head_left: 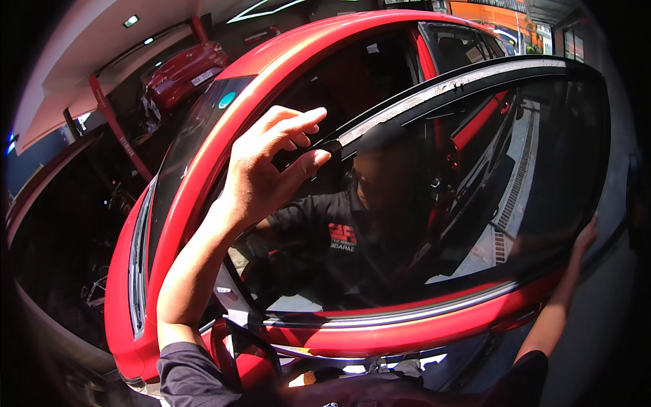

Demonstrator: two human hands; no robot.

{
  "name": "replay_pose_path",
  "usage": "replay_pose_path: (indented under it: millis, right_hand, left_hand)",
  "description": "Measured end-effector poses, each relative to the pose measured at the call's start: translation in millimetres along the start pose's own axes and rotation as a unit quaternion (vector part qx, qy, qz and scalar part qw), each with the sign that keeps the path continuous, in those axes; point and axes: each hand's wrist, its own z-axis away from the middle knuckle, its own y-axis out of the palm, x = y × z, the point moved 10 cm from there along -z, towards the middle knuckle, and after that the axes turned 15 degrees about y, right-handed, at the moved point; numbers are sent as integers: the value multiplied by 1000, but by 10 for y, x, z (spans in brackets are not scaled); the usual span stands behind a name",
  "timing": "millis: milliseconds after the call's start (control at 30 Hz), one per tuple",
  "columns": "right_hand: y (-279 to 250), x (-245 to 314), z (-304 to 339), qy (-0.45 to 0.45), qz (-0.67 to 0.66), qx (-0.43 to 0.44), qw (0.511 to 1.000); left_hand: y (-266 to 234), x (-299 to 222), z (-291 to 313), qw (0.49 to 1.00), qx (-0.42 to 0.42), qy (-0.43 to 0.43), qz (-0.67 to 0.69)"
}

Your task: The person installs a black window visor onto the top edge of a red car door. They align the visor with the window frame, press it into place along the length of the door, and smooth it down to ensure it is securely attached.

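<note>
Two hands are being used on the open door [407,325] of a red car [271,74]. The left hand [261,173] is being held up at the front end of the window frame [461,83], where the black trim strip meets the pillar. Its fingers [298,125] are being kept loosely spread, index and thumb a little apart and pointing toward the frame tip just beyond them; nothing is being gripped between them. Whether the fingertips are actually touching the trim cannot be told, as the tip is lying right at the fingers' edge. The pose is being judged as one of feeling or aligning the strip end rather than pulling on it.

The right hand [584,236] is being pressed flat against the rear edge of the glass [515,183], fingers extended and open, with nothing enclosed. It is probably being placed there to steady the door while the other hand is working at the far corner.

Dark tinted glass is filling the span between the two hands, and a person in a dark shirt is being reflected in it, below the left fingers. A chrome sill strip [407,313] is running under the glass, below both hands. A side mirror [244,353] is sitting beneath the left wrist. A second red car [183,71] is being kept raised in the background, well beyond the left fingers.
</note>
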Motion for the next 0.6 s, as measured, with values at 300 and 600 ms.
replay_pose_path:
  millis: [300, 600]
  right_hand:
    - [4, 152, 240, -42, -36, -31, 998]
    - [-114, 38, 111, 34, 38, -9, 999]
  left_hand:
    - [282, 294, -11, 961, 31, -212, 174]
    - [453, 219, -43, 904, 116, -208, 356]
